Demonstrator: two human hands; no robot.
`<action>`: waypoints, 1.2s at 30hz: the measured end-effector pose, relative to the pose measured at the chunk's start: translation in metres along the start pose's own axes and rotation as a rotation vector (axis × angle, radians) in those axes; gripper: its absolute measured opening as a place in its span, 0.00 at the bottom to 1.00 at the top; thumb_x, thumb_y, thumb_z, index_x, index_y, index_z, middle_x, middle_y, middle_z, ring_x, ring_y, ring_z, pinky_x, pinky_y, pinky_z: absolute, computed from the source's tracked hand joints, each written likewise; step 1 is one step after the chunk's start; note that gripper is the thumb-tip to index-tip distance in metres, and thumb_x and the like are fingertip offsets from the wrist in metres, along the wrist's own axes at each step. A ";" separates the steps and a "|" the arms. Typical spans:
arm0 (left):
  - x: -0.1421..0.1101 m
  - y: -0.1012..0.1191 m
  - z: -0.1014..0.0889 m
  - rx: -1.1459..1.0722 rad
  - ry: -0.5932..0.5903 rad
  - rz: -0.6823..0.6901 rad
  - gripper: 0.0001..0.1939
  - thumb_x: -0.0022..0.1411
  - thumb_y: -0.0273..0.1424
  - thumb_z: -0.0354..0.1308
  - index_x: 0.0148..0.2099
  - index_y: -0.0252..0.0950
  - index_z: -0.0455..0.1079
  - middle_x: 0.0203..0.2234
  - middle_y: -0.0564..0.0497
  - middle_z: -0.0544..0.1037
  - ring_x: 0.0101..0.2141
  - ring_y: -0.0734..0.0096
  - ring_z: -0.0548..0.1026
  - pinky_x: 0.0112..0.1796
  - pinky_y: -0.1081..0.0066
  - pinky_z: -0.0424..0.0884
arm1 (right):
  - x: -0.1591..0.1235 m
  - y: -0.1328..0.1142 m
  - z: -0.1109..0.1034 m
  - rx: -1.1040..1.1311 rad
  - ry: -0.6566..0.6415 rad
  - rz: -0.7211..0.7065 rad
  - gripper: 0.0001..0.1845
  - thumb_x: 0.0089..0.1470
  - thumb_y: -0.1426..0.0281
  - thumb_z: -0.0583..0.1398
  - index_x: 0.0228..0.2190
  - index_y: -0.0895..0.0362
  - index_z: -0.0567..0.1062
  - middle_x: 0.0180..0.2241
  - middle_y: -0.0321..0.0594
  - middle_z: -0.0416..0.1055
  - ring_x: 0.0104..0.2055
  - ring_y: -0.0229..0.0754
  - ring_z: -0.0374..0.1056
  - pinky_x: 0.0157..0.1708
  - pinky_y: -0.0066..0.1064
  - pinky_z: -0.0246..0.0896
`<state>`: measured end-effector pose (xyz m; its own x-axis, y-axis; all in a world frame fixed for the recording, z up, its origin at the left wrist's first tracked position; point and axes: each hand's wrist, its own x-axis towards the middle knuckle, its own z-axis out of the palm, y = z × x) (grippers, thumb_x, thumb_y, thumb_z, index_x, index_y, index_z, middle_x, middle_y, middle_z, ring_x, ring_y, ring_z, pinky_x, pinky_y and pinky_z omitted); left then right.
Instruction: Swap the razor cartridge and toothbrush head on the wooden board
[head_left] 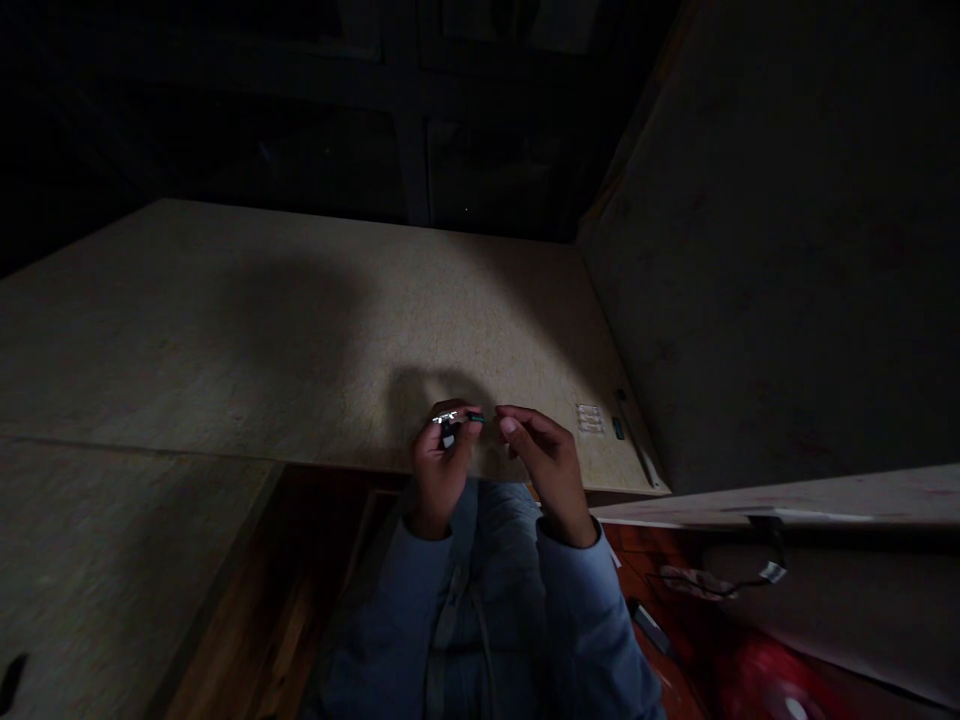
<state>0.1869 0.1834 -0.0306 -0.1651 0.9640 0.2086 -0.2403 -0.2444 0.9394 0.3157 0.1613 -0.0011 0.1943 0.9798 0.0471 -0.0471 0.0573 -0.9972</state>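
Near the table's front edge, my left hand (441,462) is closed on a small dark object with a shiny silver part (445,417). A thin dark-green piece (475,416) sticks out from its thumb and fingertip toward the right. Just to the right, my right hand (541,448) has its thumb and forefinger pinched together close to the tip of that piece. Whatever is between those right fingertips is too small to make out. Both hands are raised slightly over the table, palms turned inward.
On the table (465,300) at right lie a clear plastic piece with several cells (589,419), a small dark-green item (618,428) and a thin pen-like rod (643,455). A wall panel (772,300) bounds the right side. The light is dim.
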 end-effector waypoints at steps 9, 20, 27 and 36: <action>0.008 -0.016 -0.014 0.485 -0.005 0.630 0.05 0.66 0.27 0.60 0.42 0.39 0.77 0.41 0.47 0.77 0.43 0.68 0.77 0.42 0.66 0.77 | 0.001 0.000 0.011 0.148 -0.124 0.203 0.21 0.47 0.55 0.70 0.38 0.57 0.83 0.29 0.38 0.76 0.28 0.37 0.66 0.25 0.27 0.57; 0.010 -0.016 -0.017 0.433 -0.088 0.614 0.09 0.65 0.25 0.60 0.45 0.41 0.78 0.41 0.48 0.78 0.44 0.66 0.77 0.43 0.66 0.76 | 0.004 0.009 0.012 0.259 -0.150 0.264 0.20 0.45 0.58 0.72 0.38 0.57 0.83 0.29 0.37 0.76 0.25 0.33 0.62 0.22 0.23 0.53; 0.008 -0.012 -0.014 0.363 -0.088 0.382 0.05 0.62 0.34 0.64 0.39 0.40 0.79 0.39 0.46 0.78 0.44 0.62 0.77 0.45 0.62 0.74 | 0.005 0.012 0.015 0.321 -0.111 0.253 0.20 0.43 0.59 0.72 0.36 0.58 0.82 0.27 0.36 0.73 0.23 0.32 0.59 0.21 0.23 0.51; 0.008 0.011 -0.009 -0.300 -0.157 -0.469 0.26 0.57 0.48 0.64 0.50 0.34 0.72 0.25 0.55 0.69 0.17 0.82 0.59 0.18 0.77 0.55 | 0.005 0.014 0.011 0.554 -0.045 0.156 0.20 0.45 0.57 0.70 0.37 0.57 0.81 0.31 0.41 0.74 0.25 0.34 0.61 0.21 0.26 0.52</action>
<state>0.1743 0.1875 -0.0214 0.1626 0.9748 -0.1525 -0.5180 0.2159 0.8277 0.3053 0.1695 -0.0143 0.1023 0.9912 -0.0840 -0.5801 -0.0092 -0.8145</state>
